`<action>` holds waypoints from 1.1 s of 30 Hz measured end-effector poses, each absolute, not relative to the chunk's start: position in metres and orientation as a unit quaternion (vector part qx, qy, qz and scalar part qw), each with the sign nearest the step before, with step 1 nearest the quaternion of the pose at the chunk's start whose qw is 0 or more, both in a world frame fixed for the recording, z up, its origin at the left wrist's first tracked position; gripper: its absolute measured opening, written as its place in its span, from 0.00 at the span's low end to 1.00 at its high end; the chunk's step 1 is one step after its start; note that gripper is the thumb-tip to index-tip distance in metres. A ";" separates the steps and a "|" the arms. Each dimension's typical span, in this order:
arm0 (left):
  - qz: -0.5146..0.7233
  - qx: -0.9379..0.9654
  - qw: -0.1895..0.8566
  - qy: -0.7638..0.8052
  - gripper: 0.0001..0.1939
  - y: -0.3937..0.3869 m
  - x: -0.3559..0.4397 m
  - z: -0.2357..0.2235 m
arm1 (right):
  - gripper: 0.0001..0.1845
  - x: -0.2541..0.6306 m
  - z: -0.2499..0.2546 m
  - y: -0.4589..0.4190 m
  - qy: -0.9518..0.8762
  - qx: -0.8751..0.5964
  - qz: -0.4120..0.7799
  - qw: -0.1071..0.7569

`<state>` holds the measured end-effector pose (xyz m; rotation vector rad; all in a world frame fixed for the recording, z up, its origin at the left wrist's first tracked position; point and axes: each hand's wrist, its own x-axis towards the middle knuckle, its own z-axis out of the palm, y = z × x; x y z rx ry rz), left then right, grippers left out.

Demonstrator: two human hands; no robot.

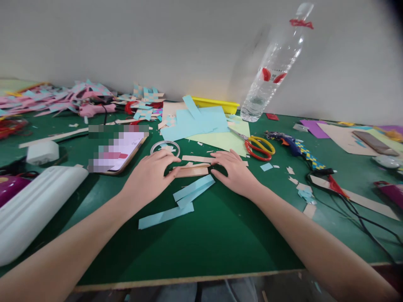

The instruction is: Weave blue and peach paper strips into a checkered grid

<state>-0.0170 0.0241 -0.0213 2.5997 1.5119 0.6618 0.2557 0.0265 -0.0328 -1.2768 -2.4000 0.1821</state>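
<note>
While peach paper strips [192,172] lie on the green bench [220,243] between them, the right hand [234,171] curves, thumb and fingers apart; whether the left hand [154,173] pinches an end, I can't tell. Beyond stands a bottle [262,90] — red-marked label [273,75], characters too small to read.

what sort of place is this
Looks like a paper-craft workspace, perhaps a workshop or classroom: cut paper strips lie on the green tabletop, near scissors and light blue sheets.
</note>
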 end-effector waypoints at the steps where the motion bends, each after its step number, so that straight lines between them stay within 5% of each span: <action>1: 0.217 0.850 0.033 0.478 0.17 0.024 -0.016 -0.022 | 0.11 0.256 -0.033 0.026 -0.863 -0.460 0.067 0.200; 17: 0.218 0.873 0.110 0.422 0.18 0.021 -0.010 -0.022 | 0.17 0.251 -0.026 0.023 -0.857 -0.455 0.039 0.240; 26: 0.240 0.869 0.117 0.417 0.16 0.018 -0.009 -0.018 | 0.36 0.249 -0.021 0.019 -0.842 -0.453 -0.032 0.291; 33: 0.359 0.835 0.021 0.417 0.11 0.011 -0.004 -0.006 | 0.38 0.246 -0.019 0.014 -0.859 -0.410 -0.061 0.300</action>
